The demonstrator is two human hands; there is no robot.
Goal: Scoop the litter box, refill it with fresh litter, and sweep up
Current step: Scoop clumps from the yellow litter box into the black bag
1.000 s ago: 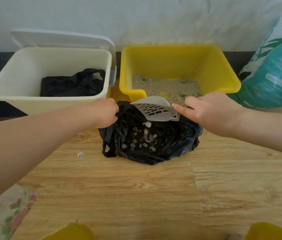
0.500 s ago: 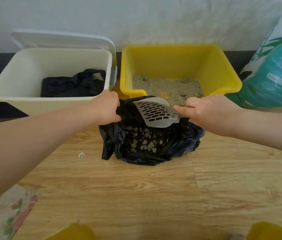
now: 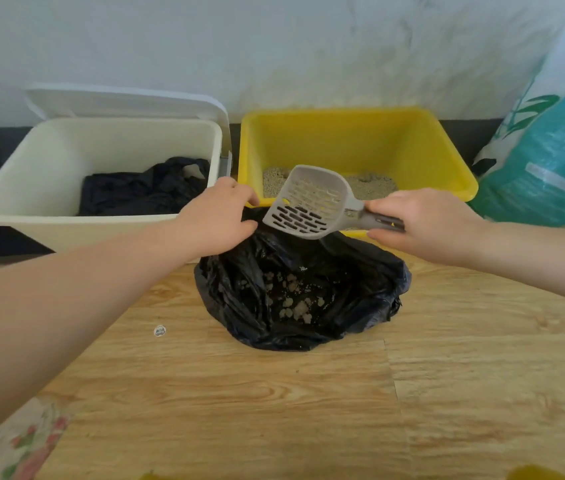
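Since a moment ago the scoop [image 3: 308, 202] has turned face up and lifted from the bag [image 3: 301, 292] toward the yellow box [image 3: 454, 174], so scooping is the step in hand. The right hand [image 3: 423, 223] grips its handle; the left hand [image 3: 218, 216] pinches the bag's rim, just before the box. Next, I think, the scoop must dip into the litter [image 3: 371, 185]. Clumps [image 3: 296, 306] lie in the bag; left of the box, a white bin [image 3: 14, 188] holds black plastic.
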